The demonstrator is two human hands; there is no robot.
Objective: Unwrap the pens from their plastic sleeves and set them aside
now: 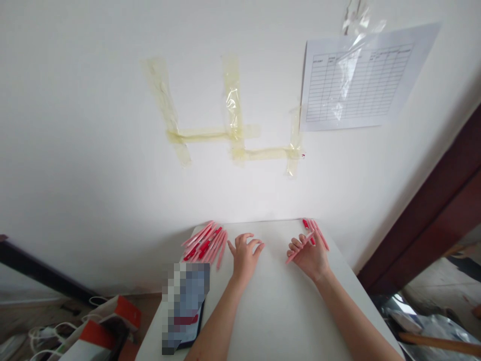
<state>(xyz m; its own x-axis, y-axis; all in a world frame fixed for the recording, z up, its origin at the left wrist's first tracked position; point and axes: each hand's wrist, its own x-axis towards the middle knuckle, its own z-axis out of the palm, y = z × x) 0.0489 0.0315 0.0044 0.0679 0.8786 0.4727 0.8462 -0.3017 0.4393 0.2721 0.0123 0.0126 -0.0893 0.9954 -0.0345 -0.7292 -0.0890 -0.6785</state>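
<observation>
My right hand (310, 255) is closed around a slim pink pen (299, 247), which slants across the fingers with its lower end pointing left. Just behind that hand, a few more pink pens (321, 235) with red parts lie at the far right corner of the white table (278, 311). My left hand (246, 255) hovers over the tabletop with fingers bent and apart, nothing between them. To its left, a loose pile of pink and red pens (205, 245) spreads over the far left corner.
A phone-like device (188, 311), partly blurred out, lies on the table's left edge. The wall behind carries yellowed tape (233, 110) and a taped-up printed sheet (353, 85). Orange and white boxes (101, 326) with cables stand on the floor at left. A dark red frame (424, 215) rises at right.
</observation>
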